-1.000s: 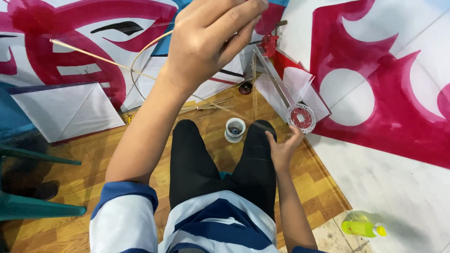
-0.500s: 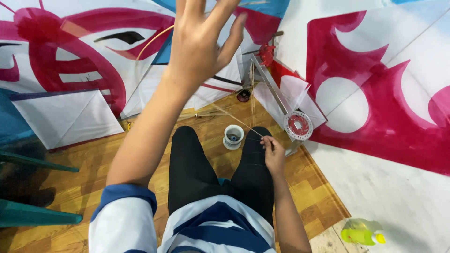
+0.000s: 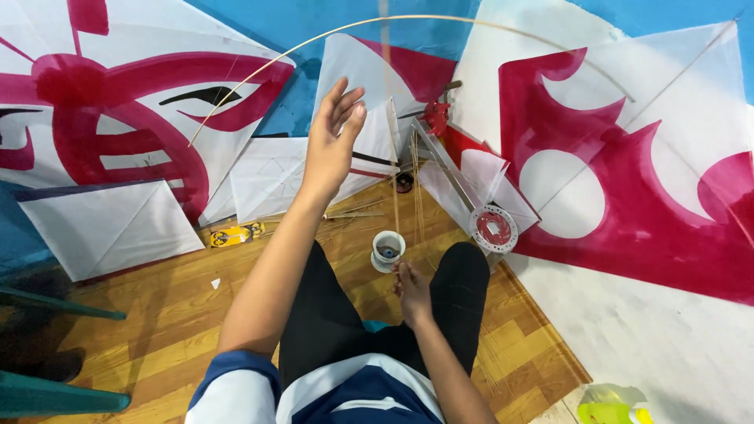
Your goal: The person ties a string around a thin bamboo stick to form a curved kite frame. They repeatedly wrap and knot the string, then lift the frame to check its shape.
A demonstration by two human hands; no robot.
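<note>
I sit on a wooden floor with my legs in black trousers. My left hand (image 3: 330, 145) is raised in front of me, fingers stretched and slightly apart, holding nothing I can see. A thin upright bamboo stick (image 3: 386, 118) stands just right of it. Its lower end is pinched in my right hand (image 3: 410, 289), low between my knees. A thin curved bamboo strip (image 3: 314, 39) arcs across the top of the view above both hands. A small white spool (image 3: 387, 250) stands on the floor just beyond my right hand.
Large white, red and blue kites (image 3: 628, 180) lean all around. Smaller white kites (image 3: 102, 224) lie at left, with a red-and-white line reel (image 3: 493, 228) at right. A yellow packet (image 3: 236, 233) lies on the floor. A green bottle (image 3: 609, 407) is at bottom right, green furniture legs (image 3: 55, 392) at left.
My left hand opened and came off the curved strip, which now arcs above it. My right hand moved from beside the red reel to between my knees, pinching the upright stick.
</note>
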